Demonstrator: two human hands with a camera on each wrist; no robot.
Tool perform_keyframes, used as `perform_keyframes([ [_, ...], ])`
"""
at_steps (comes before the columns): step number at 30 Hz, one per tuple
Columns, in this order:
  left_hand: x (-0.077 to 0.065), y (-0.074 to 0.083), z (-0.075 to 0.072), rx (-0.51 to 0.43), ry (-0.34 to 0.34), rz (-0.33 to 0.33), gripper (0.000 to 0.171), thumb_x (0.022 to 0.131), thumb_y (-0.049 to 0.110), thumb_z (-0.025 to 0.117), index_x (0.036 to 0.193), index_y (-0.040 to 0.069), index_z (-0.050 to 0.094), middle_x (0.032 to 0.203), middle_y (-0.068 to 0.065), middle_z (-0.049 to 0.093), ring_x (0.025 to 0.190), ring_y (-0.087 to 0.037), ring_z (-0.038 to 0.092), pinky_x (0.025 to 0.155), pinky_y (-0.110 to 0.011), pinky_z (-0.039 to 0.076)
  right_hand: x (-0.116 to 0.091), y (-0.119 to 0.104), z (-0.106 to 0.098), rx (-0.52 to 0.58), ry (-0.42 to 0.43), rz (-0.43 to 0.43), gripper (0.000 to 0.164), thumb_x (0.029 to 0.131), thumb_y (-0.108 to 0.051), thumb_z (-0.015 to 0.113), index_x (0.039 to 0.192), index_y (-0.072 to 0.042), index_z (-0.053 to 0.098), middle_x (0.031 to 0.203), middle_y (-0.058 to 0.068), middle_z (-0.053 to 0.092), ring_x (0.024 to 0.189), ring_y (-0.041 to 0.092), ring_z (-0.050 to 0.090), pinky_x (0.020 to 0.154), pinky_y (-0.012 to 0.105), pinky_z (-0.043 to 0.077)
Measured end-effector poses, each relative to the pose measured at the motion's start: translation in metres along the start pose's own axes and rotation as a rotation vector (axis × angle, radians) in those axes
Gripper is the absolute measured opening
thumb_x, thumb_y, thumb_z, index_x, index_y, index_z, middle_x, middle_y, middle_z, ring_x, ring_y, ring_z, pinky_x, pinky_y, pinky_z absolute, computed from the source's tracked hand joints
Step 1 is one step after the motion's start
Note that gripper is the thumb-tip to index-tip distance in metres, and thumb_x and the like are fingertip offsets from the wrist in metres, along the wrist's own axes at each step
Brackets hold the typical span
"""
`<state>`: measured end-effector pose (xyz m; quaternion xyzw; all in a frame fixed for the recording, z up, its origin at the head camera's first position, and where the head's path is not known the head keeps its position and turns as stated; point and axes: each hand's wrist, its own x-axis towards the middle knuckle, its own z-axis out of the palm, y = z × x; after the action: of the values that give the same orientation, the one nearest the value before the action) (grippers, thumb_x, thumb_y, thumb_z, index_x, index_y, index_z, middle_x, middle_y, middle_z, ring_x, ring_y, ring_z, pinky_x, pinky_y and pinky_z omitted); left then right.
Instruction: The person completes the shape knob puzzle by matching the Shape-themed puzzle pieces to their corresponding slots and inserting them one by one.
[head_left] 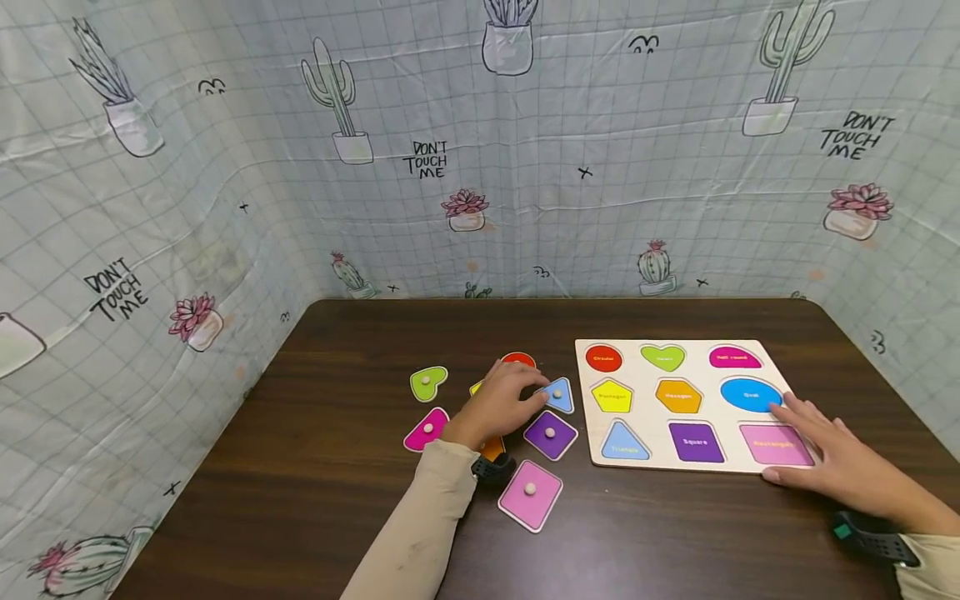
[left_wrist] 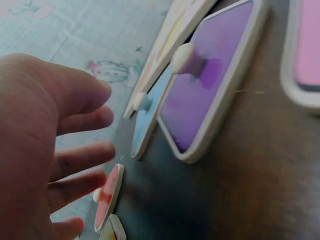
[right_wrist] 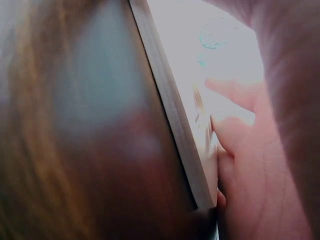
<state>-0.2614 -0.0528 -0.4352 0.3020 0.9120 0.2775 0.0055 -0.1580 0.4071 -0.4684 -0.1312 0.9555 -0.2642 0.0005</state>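
Blue triangle (head_left: 563, 402) near left grip (head_left: 498, 406), fingers apart; I should pinch knob (head_left: 557, 394) softly, lift straight. Right grip (head_left: 843, 458) spread on board (head_left: 645, 396).

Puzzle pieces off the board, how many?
8: green heart and magenta piece left of the left hand; yellow piece, orange piece and red circle partly hidden by it; blue triangle and purple square to its right; pink rectangle nearest. Others may be hidden.
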Motion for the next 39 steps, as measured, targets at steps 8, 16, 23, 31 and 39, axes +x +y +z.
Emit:
perform_keyframes([
  [8,0.007,-0.002,0.001,0.025,-0.027,-0.011,0.030,0.099,0.027,0.061,0.124,0.013,0.071,0.122,0.000,0.068,0.120,-0.019,0.059,0.108,-0.045,0.038,0.004,-0.007,0.005,0.008,0.006,0.005,0.096,0.084,-0.034,0.079,0.154,0.005,0.027,0.158,0.036,0.011,0.147,0.051,-0.001,0.111,0.063,-0.018],
  [16,0.010,0.003,0.001,0.046,-0.061,-0.035,0.031,0.099,0.029,0.062,0.126,0.016,0.071,0.125,0.000,0.067,0.122,-0.019,0.057,0.109,-0.045,0.036,0.003,-0.006,0.007,0.024,0.017,-0.006,0.094,0.083,-0.032,0.079,0.153,0.004,0.029,0.158,0.037,0.013,0.147,0.052,0.001,0.115,0.057,-0.015],
  [23,0.017,0.010,0.006,0.113,-0.075,-0.008,0.032,0.099,0.032,0.062,0.128,0.022,0.071,0.123,0.001,0.067,0.119,-0.017,0.057,0.105,-0.045,0.038,-0.003,-0.003,0.002,0.006,0.032,0.010,0.087,0.085,-0.035,0.077,0.151,0.004,0.036,0.159,0.035,0.011,0.146,0.055,0.000,0.114,0.060,-0.013],
  [31,0.019,0.008,0.011,0.177,-0.058,0.002,0.030,0.098,0.034,0.063,0.127,0.029,0.072,0.120,0.006,0.068,0.115,-0.015,0.057,0.105,-0.046,0.038,-0.003,0.002,-0.002,-0.041,0.012,0.053,0.083,0.090,-0.038,0.072,0.150,0.006,0.035,0.154,0.042,0.013,0.144,0.056,-0.003,0.109,0.064,-0.020],
  [39,0.022,0.006,0.012,0.206,-0.033,0.023,0.028,0.096,0.034,0.065,0.122,0.029,0.075,0.116,0.004,0.067,0.113,-0.015,0.057,0.103,-0.047,0.040,0.002,0.001,-0.003,-0.060,0.001,0.066,0.084,0.090,-0.040,0.072,0.149,0.007,0.036,0.153,0.042,0.015,0.143,0.059,-0.002,0.109,0.068,-0.017],
])
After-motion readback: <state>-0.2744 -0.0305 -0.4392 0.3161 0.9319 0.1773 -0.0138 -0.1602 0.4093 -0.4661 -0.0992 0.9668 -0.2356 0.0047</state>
